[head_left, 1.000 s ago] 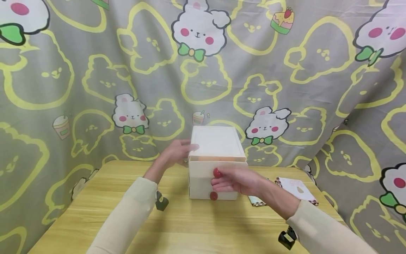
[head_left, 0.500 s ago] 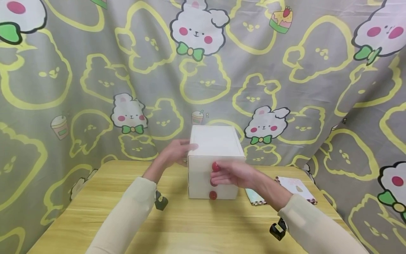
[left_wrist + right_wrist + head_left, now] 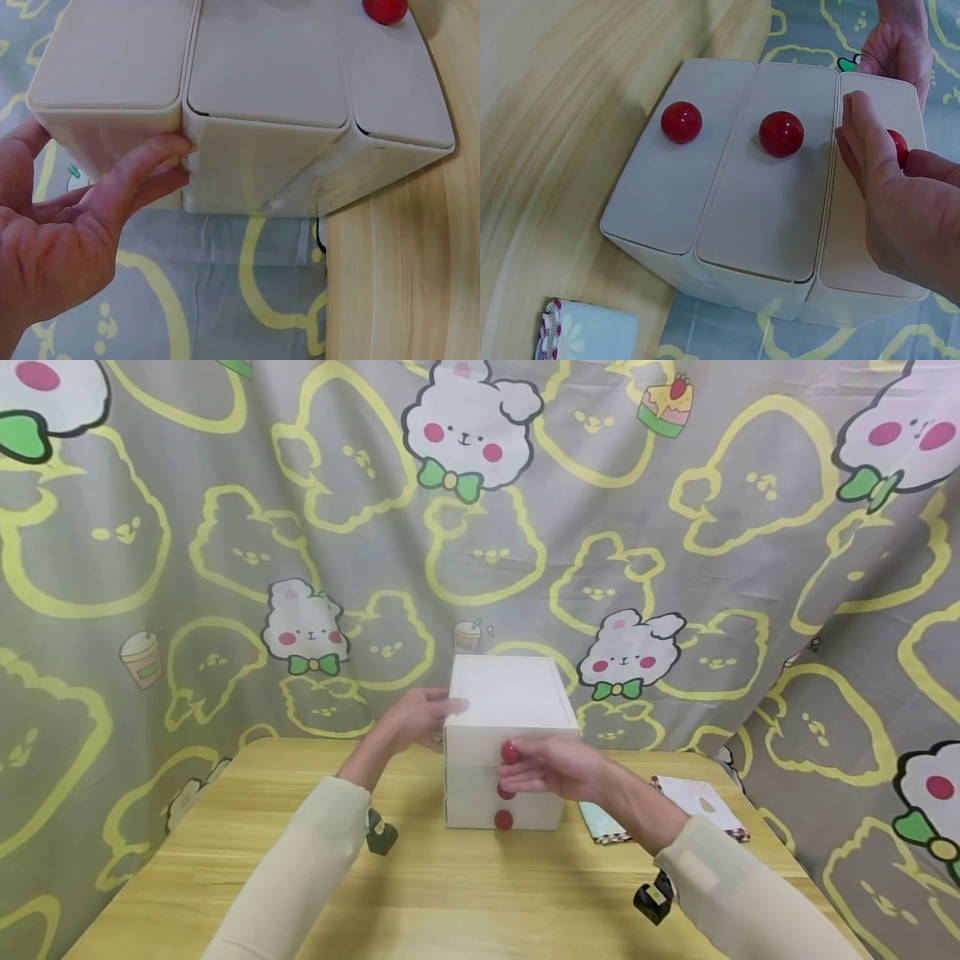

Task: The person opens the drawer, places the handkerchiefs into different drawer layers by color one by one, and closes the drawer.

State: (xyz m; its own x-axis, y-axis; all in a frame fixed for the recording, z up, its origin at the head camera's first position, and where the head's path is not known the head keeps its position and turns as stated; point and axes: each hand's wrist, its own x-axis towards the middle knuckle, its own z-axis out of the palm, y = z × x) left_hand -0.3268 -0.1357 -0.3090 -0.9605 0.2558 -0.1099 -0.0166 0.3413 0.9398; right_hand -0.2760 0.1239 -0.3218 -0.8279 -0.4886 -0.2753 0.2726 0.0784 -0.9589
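Observation:
A white drawer unit [image 3: 506,693] with three stacked drawers stands on the wooden table. Each drawer front carries a round red knob. My right hand [image 3: 558,767] is at the front and pinches the top red knob [image 3: 898,148] between thumb and fingers. Below it, the middle knob [image 3: 781,134] and bottom knob [image 3: 682,122] are untouched. The top drawer [image 3: 870,225] sits flush with the other fronts. My left hand [image 3: 420,718] rests at the unit's upper left side. Its fingers [image 3: 154,150] touch the side wall, and the thumb lies over the top.
To the right of the unit lie folded cloths, a white one [image 3: 701,806] with a checked edge and a pale blue one [image 3: 600,330]. A patterned curtain [image 3: 360,552] hangs behind the table [image 3: 450,893]. Black wrist cameras [image 3: 654,897] are strapped to both wrists.
The top drawer, pulled out slightly with something orange showing inside, has slid in until flush. My right hand moved forward with its knob. My left hand has stayed put.

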